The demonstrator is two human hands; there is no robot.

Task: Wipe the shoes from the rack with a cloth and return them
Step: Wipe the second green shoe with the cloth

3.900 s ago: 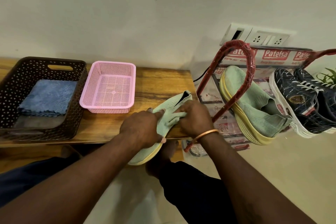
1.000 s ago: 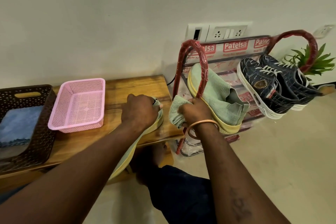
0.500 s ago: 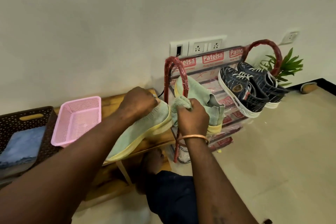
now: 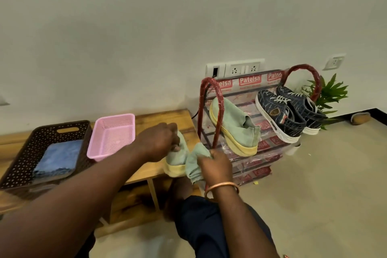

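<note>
Beyond the right hand [image 4: 215,165], a red-wrapped metal shoe rack [image 4: 204,98] carries a mint-green knit shoe [image 4: 234,130] with a yellow sole, and farther right a pair of dark navy lace-up sneakers [image 4: 280,115]. The rack's red hoop crosses that shoe's toe. Left of the left hand [image 4: 159,140], a pink plastic mesh basket [image 4: 113,136] and a brown perforated basket [image 4: 25,153] holding a folded blue cloth [image 4: 56,159] sit on the wooden bench [image 4: 167,117]. The left hand grips a second mint-green shoe [image 4: 176,159] from above at the bench's end and hides most of it. Just beside it, the right hand clutches a crumpled green cloth [image 4: 194,165].

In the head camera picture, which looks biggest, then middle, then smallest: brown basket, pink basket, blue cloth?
1. brown basket
2. pink basket
3. blue cloth, which looks only a little smaller than the pink basket
</note>
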